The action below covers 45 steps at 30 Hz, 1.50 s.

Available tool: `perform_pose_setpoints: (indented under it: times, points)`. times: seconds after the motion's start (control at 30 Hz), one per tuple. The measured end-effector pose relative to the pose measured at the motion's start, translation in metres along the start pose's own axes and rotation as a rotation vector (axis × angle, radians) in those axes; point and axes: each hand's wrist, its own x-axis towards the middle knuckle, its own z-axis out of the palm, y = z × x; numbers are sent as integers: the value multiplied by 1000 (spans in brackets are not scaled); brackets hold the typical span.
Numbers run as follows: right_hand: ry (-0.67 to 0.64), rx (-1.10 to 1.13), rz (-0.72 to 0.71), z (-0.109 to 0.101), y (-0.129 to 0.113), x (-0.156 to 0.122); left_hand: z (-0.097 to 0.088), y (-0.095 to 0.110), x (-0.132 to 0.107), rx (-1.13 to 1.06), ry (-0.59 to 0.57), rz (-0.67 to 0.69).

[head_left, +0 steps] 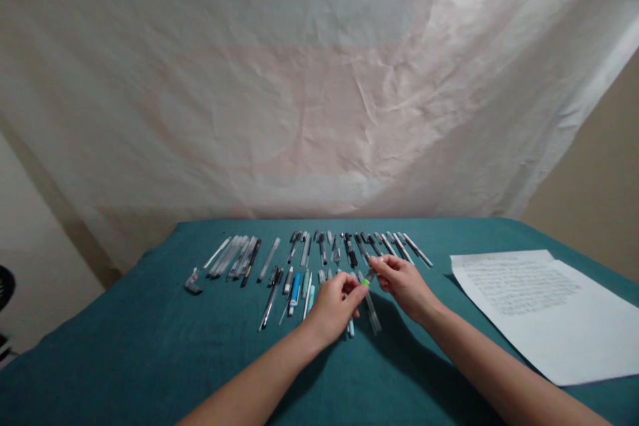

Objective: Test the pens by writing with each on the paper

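Both my hands meet over the middle of a teal tablecloth [150,346]. My left hand [335,306] and my right hand [403,283] are closed in pinches on the two ends of one small pen with a bright green part [368,277], held just above the cloth. Beneath and around them lie rows of pens: a far row of dark and clear pens [349,246], a bunch of clear pens [234,256] at the left, and a nearer row with blue and teal pens [295,289]. A grey pen [372,309] lies under my hands.
Printed white paper sheets [544,309] lie on the cloth at the right. A small dark clip-like piece [192,281] lies at the left end of the pen rows. A creased white sheet [319,80] hangs behind the table. A dark object [4,286] shows at the left edge.
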Motion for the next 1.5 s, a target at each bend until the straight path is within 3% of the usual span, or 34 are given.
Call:
perform_pose_setpoints:
  times: [0.17, 0.33, 0.5, 0.73, 0.83, 1.03, 1.2, 1.5]
  points:
    - [24, 99, 77, 1, -3, 0, 4, 1, -3, 126, 100, 112]
    - [39, 179, 147, 3, -7, -2, 4, 5, -4, 98, 96, 86]
    - [57, 249, 161, 3, -8, -1, 5, 5, -1, -165, -4, -55]
    - [-47, 278, 182, -3, -9, 1, 1, 3, 0, -685, -294, -334]
    - [-34, 303, 210, -4, -6, 2, 1, 0, 0, -773, -330, -389]
    - [15, 260, 232, -3, -5, 1, 7, 2, -1, -694, -243, -283]
    - [41, 233, 202, -6, -9, 3, 10, 0, 0, -512, -87, -205]
    - [-85, 254, 151, -8, -19, 1, 10, -1, 0, -490, -139, -227]
